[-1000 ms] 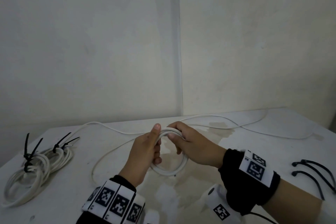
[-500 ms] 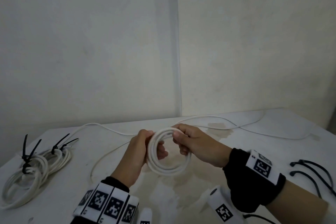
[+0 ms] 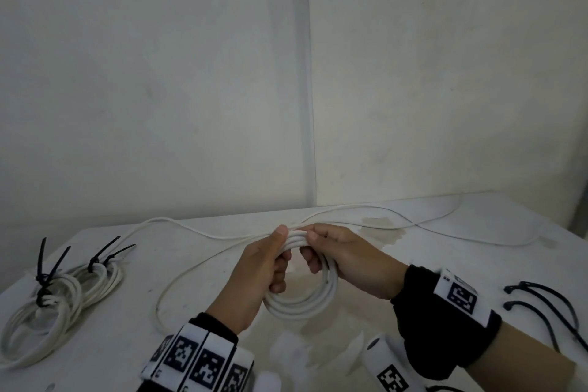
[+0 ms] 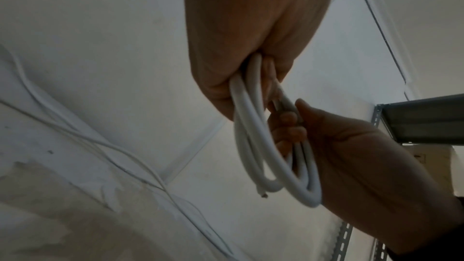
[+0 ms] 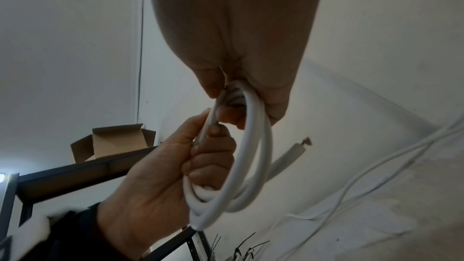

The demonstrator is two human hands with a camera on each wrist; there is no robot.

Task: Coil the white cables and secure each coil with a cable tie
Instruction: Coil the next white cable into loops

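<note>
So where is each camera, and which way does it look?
Head: up high, looking down at the white table; both hands hold the coiled white cable.
Left wrist: under the left hand, looking along it at the coil; the right hand shows too.
Right wrist: under the right hand, facing the coil and the left hand.
All three share the coil and both hands.

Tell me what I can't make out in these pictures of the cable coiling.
- Far end of the loose white cable: in the head view it runs toward the table's right side, and its tip is not visible.
- Loop count in the coil: the left hand and right hand cover its top.
- Spare black cable ties: cut off by the head view's right edge.
- Tied coils: whether the ties are pulled tight is too small to tell.
</note>
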